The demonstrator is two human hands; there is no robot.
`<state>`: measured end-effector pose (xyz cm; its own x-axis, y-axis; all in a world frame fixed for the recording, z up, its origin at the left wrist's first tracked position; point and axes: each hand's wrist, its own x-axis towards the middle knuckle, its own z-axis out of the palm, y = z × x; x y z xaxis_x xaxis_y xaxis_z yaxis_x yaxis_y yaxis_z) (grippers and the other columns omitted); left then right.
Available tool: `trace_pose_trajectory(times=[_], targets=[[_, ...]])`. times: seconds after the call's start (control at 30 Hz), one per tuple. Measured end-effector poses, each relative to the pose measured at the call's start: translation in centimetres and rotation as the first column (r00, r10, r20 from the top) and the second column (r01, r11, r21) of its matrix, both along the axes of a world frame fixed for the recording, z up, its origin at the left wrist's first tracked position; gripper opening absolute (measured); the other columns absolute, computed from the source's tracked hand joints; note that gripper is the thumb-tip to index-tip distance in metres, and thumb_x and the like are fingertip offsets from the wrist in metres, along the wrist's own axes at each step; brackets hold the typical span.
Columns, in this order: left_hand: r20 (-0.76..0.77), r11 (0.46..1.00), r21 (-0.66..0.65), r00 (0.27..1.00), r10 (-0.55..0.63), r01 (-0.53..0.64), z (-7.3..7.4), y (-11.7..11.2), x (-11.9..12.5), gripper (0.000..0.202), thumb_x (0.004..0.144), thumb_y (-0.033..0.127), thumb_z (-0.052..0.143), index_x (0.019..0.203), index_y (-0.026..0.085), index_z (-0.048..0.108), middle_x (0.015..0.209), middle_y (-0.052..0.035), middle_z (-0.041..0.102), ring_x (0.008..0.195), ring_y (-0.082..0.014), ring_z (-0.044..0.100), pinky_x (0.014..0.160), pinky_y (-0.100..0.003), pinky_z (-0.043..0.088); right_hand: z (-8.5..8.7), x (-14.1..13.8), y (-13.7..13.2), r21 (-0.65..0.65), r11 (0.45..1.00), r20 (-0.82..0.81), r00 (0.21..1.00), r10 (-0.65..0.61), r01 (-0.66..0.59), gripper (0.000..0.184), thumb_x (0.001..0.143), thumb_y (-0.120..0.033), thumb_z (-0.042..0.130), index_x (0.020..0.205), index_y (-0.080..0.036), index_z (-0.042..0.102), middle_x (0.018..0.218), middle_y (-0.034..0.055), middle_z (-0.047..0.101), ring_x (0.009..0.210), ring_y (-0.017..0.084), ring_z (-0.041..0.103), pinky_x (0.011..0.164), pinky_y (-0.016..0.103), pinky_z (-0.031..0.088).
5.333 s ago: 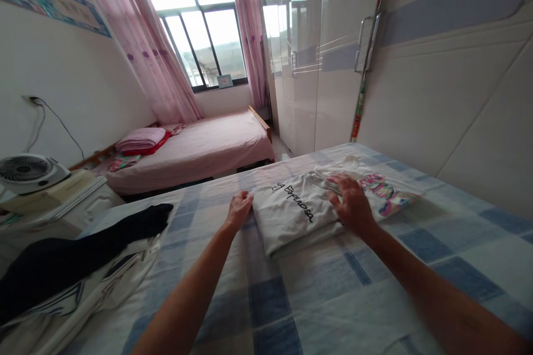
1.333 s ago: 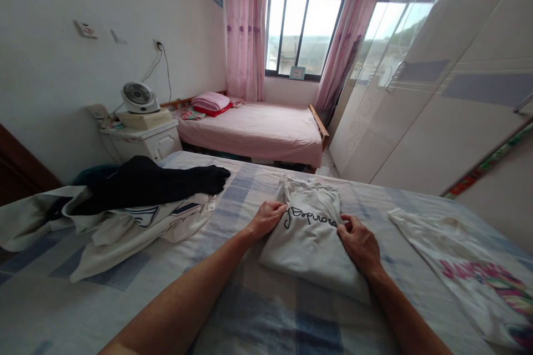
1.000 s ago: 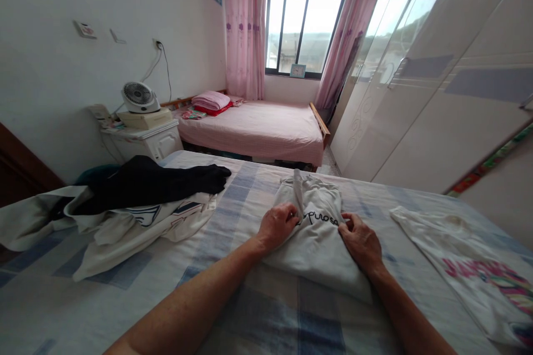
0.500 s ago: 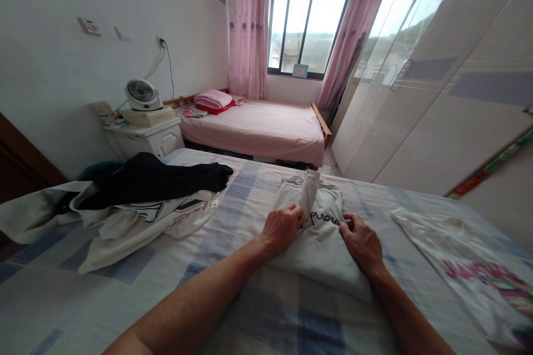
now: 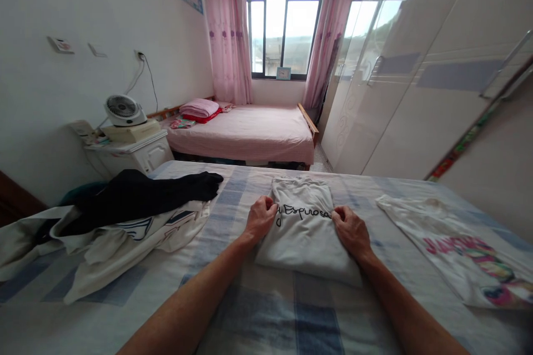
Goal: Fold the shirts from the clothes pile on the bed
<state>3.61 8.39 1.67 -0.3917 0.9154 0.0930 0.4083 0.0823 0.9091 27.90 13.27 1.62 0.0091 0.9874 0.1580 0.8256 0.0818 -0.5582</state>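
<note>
A folded white T-shirt point(image 5: 306, 233) with black script lettering lies on the blue-checked bed sheet point(image 5: 258, 310) in front of me. My left hand point(image 5: 261, 217) curls round its left edge, fingers closed on the cloth. On the shirt's right edge my right hand point(image 5: 350, 227) pinches the fabric, fingers bent. Both hands sit level with the lettering.
A white T-shirt with a colourful print point(image 5: 449, 247) lies flat to the right. A heap of black and white clothes point(image 5: 120, 208) sits to the left. Beyond are a white nightstand with a fan point(image 5: 122, 111), a pink bed point(image 5: 245, 133) and a glossy white wardrobe point(image 5: 416, 94).
Half a second ago my left hand held a raised flap of the shirt over its middle. The flap now lies flat and my left hand is back at the left edge.
</note>
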Motion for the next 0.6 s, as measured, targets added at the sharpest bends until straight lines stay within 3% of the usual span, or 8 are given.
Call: trace_pose_trajectory(times=[0.2,0.43,0.6], targets=[[0.189,0.987,-0.051,0.972,-0.14,0.153,0.1,0.0,0.8,0.02,0.072,0.03,0.055,0.063,0.014,0.062,0.057,-0.0004,0.06,0.055,-0.0128,0.054,0.05,-0.021,0.039,0.1,-0.1,-0.1,0.028,0.999,-0.026,0.999,0.023,-0.022,0.03,0.083,-0.038,0.044,0.093,-0.02,0.065,0.085,0.0064,0.07,0.077,0.018,0.062,0.067,0.025,0.038],[0.2,0.999,-0.04,0.98,0.009,-0.001,0.2,-0.1,-0.5,0.016,0.068,0.024,0.05,0.054,0.016,0.052,0.045,0.0057,0.045,0.043,-0.0076,0.042,0.042,-0.017,0.029,0.3,0.9,0.2,0.096,0.988,-0.13,0.985,-0.11,0.123,0.032,0.079,-0.035,0.04,0.086,-0.017,0.067,0.08,0.0075,0.069,0.074,0.02,0.06,0.068,0.027,0.039],[0.217,0.997,-0.077,0.976,-0.005,0.022,0.4,0.0,-0.9,0.015,0.067,0.026,0.054,0.055,0.016,0.053,0.045,0.0054,0.044,0.041,-0.008,0.041,0.039,-0.017,0.03,0.1,1.4,1.0,-0.003,1.0,-0.076,0.997,-0.022,0.022,0.031,0.08,-0.036,0.043,0.083,-0.018,0.068,0.081,0.0078,0.069,0.074,0.019,0.059,0.064,0.025,0.038]])
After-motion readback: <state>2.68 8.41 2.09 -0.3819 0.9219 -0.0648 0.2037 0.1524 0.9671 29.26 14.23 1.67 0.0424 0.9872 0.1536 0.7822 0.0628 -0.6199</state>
